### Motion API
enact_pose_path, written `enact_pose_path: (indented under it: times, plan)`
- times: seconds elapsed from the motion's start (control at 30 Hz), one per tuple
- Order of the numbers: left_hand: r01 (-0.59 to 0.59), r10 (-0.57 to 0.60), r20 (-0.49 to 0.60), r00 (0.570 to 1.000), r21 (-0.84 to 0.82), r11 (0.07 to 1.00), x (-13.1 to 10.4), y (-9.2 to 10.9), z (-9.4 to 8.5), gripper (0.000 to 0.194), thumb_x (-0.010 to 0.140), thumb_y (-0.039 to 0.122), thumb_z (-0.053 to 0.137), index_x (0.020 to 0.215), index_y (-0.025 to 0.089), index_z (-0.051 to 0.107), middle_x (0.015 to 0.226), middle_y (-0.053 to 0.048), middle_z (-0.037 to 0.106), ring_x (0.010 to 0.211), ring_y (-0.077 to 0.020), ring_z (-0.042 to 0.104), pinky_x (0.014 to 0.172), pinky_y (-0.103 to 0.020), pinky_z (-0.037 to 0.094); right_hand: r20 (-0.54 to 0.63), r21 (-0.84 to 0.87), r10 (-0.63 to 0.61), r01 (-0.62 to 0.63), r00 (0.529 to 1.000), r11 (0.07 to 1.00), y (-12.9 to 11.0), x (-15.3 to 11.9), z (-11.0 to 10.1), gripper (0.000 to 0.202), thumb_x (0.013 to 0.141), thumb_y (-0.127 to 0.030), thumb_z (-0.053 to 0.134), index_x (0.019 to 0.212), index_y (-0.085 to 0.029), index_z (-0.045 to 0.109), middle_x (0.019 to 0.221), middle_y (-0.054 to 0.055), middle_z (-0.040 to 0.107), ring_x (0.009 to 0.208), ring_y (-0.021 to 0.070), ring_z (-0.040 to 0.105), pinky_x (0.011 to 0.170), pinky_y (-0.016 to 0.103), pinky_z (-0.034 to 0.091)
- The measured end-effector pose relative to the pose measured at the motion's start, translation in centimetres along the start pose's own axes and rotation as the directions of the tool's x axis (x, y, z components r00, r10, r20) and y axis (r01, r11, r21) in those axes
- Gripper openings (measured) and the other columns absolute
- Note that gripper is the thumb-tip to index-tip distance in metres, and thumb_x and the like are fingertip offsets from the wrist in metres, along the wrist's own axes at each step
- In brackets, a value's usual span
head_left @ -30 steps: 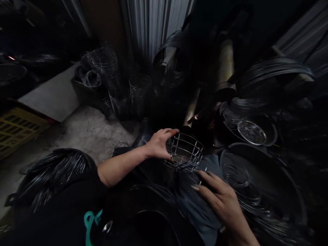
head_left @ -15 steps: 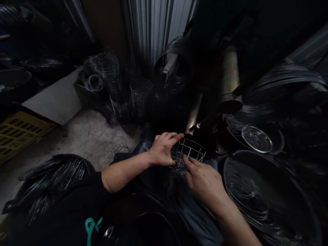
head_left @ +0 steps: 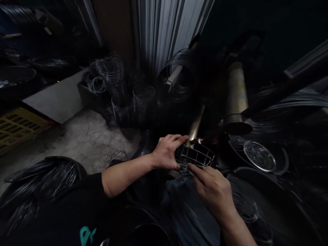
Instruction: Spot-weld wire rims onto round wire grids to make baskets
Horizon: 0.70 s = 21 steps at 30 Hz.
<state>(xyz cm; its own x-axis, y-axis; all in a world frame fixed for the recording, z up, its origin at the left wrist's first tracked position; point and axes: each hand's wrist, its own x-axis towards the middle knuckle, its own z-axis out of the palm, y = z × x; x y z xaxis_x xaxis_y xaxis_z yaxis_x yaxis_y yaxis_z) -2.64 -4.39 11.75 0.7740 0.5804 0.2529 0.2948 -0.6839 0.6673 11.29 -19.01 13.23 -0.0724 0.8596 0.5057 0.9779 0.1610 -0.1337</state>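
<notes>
A small round wire basket (head_left: 205,158) of thin metal wires sits tilted between my hands, above my lap. My left hand (head_left: 167,152) grips its left side, the index finger along the upper rim and the thumb low on the near side. A ring-like orange band shows on one finger. My right hand (head_left: 214,188) has its fingers drawn together at the basket's near edge, where several wires bunch; whether a loose wire lies in them is hidden. Just behind the basket, a brass-coloured rod (head_left: 196,124) slants down close to its far rim.
A thick metal cylinder (head_left: 237,92) juts down at the right. Stacked wire rings (head_left: 144,99) stand behind, left of the rod. A black tub of wire pieces (head_left: 48,177) is at the left, near a yellow crate (head_left: 20,126). A round metal dish (head_left: 259,156) lies at the right.
The view has shifted slightly. The basket and both hands sit a little further right and lower in the picture, with the basket nearer the brass-coloured rod. Both holds look the same.
</notes>
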Motion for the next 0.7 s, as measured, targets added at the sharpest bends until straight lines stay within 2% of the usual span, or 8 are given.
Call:
enact_pose_path:
  times: [0.17, 0.33, 0.53, 0.7]
  plan:
    - [0.006, -0.007, -0.018, 1.000, -0.045, 0.999, 1.9, -0.4, 0.1, 0.096, 0.050, 0.049, 0.077, 0.136, 0.025, 0.042, 0.131, -0.007, 0.052, 0.115, -0.0290, 0.050, 0.099, -0.045, 0.040, -0.012, -0.051, -0.020, 0.019, 1.000, 0.998, 1.5, 1.5, -0.2, 0.027, 0.089, -0.018, 0.045, 0.094, -0.014, 0.072, 0.075, 0.006, 0.067, 0.067, 0.0166, 0.060, 0.064, 0.027, 0.044]
    - [0.025, -0.025, 0.000, 1.000, -0.060, 0.998, 2.8, -0.8, 0.1, 0.095, 0.049, 0.044, 0.079, 0.135, 0.026, 0.043, 0.132, -0.007, 0.052, 0.117, -0.0296, 0.049, 0.099, -0.044, 0.041, 0.056, -0.013, 0.040, -0.039, 0.998, 0.999, 2.5, 2.0, 0.2, 0.027, 0.089, -0.022, 0.046, 0.095, -0.018, 0.072, 0.074, 0.004, 0.067, 0.066, 0.0150, 0.061, 0.063, 0.025, 0.046]
    - [0.008, -0.007, 0.010, 1.000, -0.076, 0.997, 3.0, -1.0, 0.1, 0.094, 0.047, 0.049, 0.078, 0.133, 0.025, 0.046, 0.130, -0.007, 0.054, 0.112, -0.0296, 0.052, 0.098, -0.045, 0.042, 0.004, 0.001, 0.054, -0.054, 0.999, 0.999, 2.6, 1.7, 0.7, 0.028, 0.091, -0.027, 0.047, 0.091, -0.018, 0.074, 0.076, 0.006, 0.069, 0.070, 0.0164, 0.064, 0.065, 0.025, 0.048]
    - [0.051, -0.050, 0.026, 0.998, -0.035, 0.998, 4.5, -1.0, -0.4, 0.093, 0.051, 0.045, 0.077, 0.135, 0.023, 0.044, 0.132, -0.007, 0.052, 0.114, -0.0294, 0.050, 0.097, -0.045, 0.043, 0.023, 0.018, 0.087, -0.088, 0.996, 0.996, 3.6, 3.1, 0.9, 0.028, 0.090, -0.026, 0.047, 0.094, -0.018, 0.073, 0.073, 0.004, 0.068, 0.066, 0.0149, 0.062, 0.062, 0.024, 0.047]
